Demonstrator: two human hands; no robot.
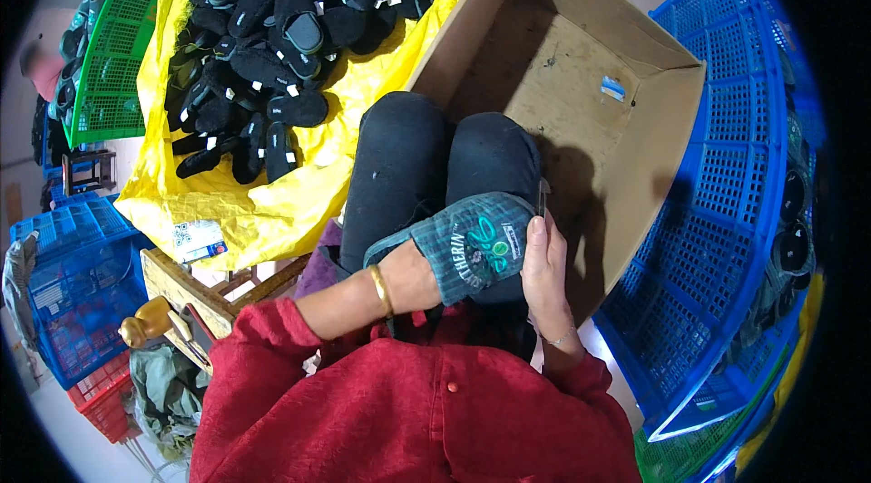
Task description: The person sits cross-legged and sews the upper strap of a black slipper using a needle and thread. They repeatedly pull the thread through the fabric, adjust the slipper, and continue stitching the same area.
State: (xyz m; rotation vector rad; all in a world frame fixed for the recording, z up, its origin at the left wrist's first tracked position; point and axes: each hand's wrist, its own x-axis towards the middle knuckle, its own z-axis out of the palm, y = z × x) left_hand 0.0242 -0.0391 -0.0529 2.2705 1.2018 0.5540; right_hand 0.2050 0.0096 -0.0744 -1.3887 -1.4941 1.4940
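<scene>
We've got our left hand (413,276) inside the teal checked slipper (463,252), fingers hidden, so can't tell their spread. Right hand (547,267) looks closed around a slim tool (543,195), type unclear, at the toe edge. Slipper sits over our dark-trousered knees (399,179). Best practice: keep the fabric taut from inside, tool tip clear of embroidery and inner fingers, strokes short. Open carton (626,229) just beyond; yellow sack (308,202) of black slippers (290,111) ahead-left.
</scene>
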